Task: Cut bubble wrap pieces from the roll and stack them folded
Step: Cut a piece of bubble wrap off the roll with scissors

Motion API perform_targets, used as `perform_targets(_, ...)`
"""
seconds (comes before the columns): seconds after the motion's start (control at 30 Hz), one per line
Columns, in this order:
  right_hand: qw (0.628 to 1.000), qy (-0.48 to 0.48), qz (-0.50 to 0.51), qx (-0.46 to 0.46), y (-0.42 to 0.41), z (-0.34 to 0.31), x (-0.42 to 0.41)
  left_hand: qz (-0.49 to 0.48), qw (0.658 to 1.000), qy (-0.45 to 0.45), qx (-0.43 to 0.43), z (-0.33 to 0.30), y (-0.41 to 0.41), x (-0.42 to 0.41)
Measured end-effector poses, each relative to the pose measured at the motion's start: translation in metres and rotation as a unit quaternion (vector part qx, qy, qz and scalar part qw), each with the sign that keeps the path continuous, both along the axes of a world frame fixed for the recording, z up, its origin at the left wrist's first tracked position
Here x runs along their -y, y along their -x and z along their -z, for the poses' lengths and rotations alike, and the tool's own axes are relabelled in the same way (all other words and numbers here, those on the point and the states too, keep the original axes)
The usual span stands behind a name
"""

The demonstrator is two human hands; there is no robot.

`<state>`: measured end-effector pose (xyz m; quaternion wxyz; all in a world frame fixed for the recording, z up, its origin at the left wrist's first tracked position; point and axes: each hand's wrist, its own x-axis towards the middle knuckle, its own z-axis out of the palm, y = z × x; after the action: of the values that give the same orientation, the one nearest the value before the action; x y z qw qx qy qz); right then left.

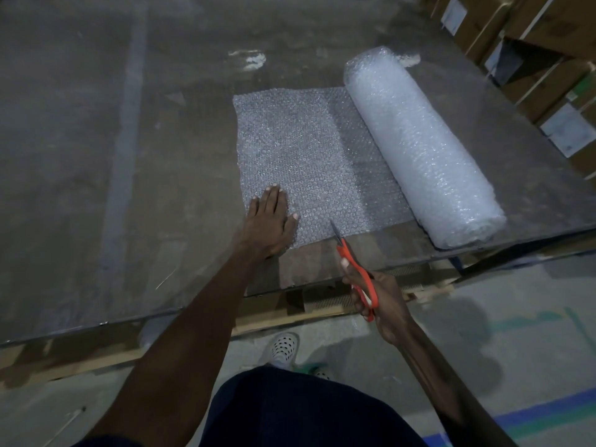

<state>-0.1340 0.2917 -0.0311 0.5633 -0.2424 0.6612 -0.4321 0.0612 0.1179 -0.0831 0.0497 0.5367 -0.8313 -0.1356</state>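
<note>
Nothing readable is showing up anywhere right now. White paper labels [568, 130] are sitting on the cardboard boxes [548, 88] stacked at the far right, but their print is coming through only as faint grey smudges, too small and blurred to make out a single word or number. The bubble wrap roll [419, 146] is carrying no visible branding, and the orange scissors [358, 269] are showing no maker's mark either.
</note>
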Motion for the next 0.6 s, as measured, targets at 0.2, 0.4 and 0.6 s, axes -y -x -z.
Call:
perform_targets(0.2, 1.0, -0.008, -0.022, -0.016, -0.001, -0.004, 0.009, 0.0, 1.0, -0.001, 0.0, -0.002, 0.0, 0.0)
perform_targets(0.4, 1.0, -0.001, -0.019, -0.023, 0.002, -0.001, 0.008, 0.0, 1.0, 0.0, 0.003, -0.001, 0.0, -0.001)
perform_targets(0.6, 0.999, -0.018, -0.017, -0.024, -0.002, -0.004, 0.021, -0.003, 1.0, 0.0, 0.001, -0.001, 0.0, 0.001)
